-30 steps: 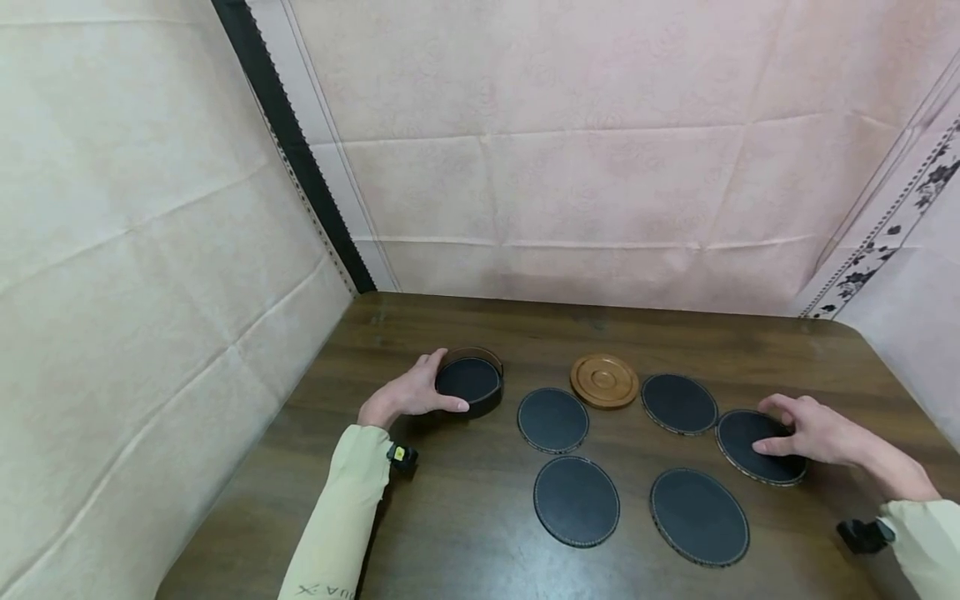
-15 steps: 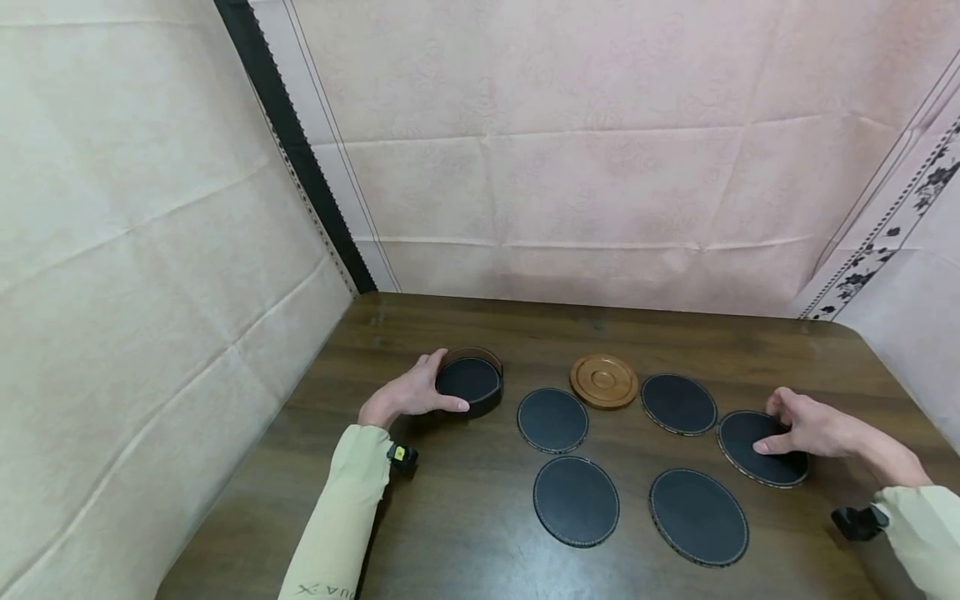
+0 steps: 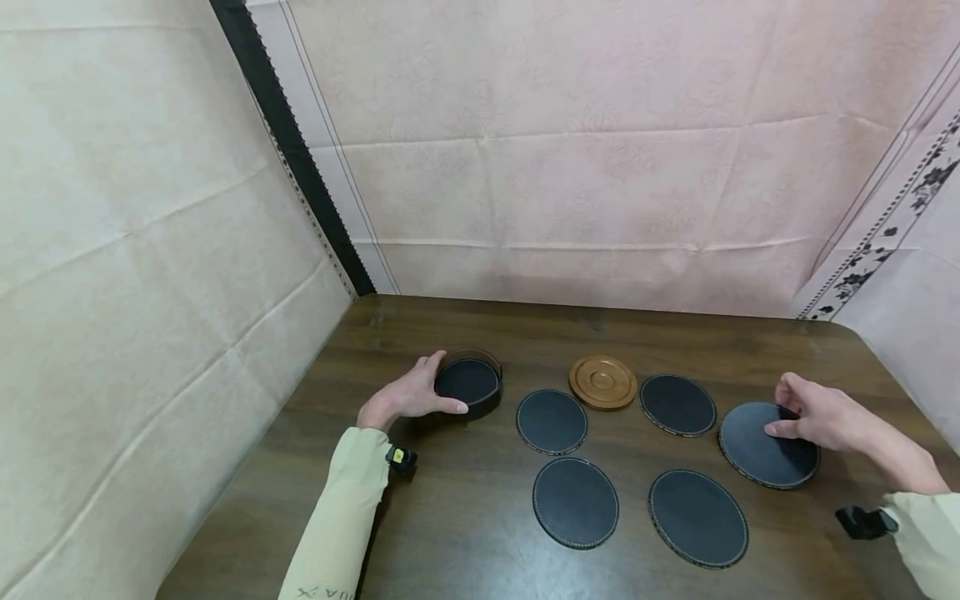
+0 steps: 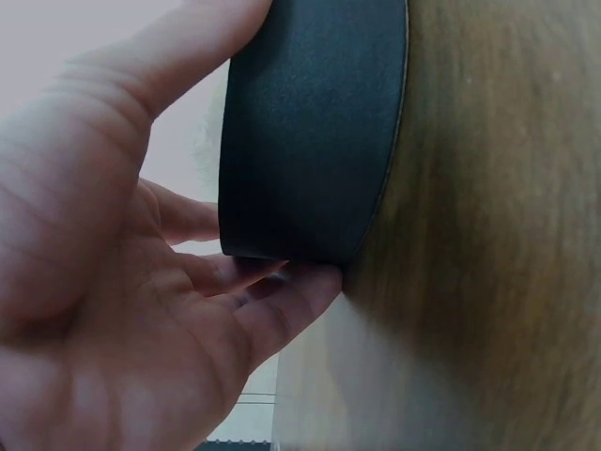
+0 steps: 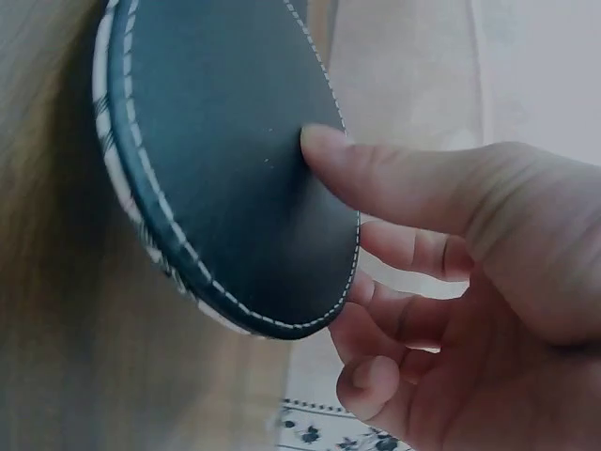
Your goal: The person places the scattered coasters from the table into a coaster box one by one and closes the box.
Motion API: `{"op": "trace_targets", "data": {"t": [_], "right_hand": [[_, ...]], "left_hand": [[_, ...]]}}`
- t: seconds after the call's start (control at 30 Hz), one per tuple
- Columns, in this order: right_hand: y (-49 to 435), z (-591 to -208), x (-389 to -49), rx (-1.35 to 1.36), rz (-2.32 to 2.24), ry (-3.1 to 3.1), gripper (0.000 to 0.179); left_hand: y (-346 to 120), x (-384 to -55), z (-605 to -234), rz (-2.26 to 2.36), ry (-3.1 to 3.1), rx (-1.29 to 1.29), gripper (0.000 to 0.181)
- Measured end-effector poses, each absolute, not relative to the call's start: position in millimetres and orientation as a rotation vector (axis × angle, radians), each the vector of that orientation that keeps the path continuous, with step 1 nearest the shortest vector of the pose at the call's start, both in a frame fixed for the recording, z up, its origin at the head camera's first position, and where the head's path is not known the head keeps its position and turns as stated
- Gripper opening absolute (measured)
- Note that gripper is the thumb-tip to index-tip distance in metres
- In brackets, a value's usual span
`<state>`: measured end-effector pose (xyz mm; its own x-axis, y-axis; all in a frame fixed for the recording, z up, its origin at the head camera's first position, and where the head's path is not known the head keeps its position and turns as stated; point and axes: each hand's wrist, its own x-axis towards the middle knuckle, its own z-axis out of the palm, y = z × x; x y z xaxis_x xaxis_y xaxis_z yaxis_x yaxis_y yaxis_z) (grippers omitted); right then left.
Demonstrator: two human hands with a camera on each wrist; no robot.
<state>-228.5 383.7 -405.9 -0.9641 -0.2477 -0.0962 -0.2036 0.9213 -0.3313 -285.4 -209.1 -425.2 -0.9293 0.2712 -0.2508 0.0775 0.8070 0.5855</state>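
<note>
My left hand (image 3: 416,392) grips the near-left side of a round black coaster holder (image 3: 471,385) on the table; in the left wrist view the holder's dark wall (image 4: 315,132) lies between thumb and fingers. At the right, my right hand (image 3: 828,417) pinches a round black stitched coaster (image 3: 765,454), thumb on top and fingers behind the far edge. That coaster is tilted, its right side raised. In the right wrist view the pinched coaster (image 5: 216,188) shows white stitching round its rim.
Several more black coasters lie flat: one (image 3: 552,421) beside the holder, one (image 3: 576,502) in front, one (image 3: 699,517) at front right, one (image 3: 678,404) at the back. A round brown wooden disc (image 3: 603,382) sits on the wooden table (image 3: 450,517). Cloth-covered walls (image 3: 585,167) stand behind.
My right hand has shifted slightly up and right, and the coaster in it has tipped up from the table. The left hand and holder stay in place.
</note>
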Motion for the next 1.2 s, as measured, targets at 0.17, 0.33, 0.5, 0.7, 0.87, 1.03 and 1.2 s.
{"op": "trace_targets", "data": {"t": [0.17,0.33,0.5,0.7,0.87,1.03,1.2], "right_hand": [[376,-397,-224,-0.406,-0.465,3.017,0.036],[366,-387,-218,-0.497,-0.44,3.101,0.028],[357,-374,-210,-0.617,-0.467,3.132,0.027],[342,-365,-203,-0.77,-0.506,3.175,0.032],[328,-359,-203,-0.792,-0.533,3.152,0.028],[314,-355,-206,-0.758,-0.621,3.071,0.023],[296,-353,-211,-0.717,-0.776,2.978,0.019]], "left_hand": [[-209,-284,-425,0.849,2.674,0.264,0.118],[-209,-283,-425,0.849,2.673,0.27,0.118],[-209,-284,-425,0.846,2.672,0.269,0.118],[-209,-284,-425,0.845,2.672,0.265,0.119],[-209,-284,-426,0.845,2.671,0.264,0.119],[-210,-284,-425,0.84,2.672,0.263,0.12],[-210,-284,-426,0.839,2.676,0.276,0.123]]}}
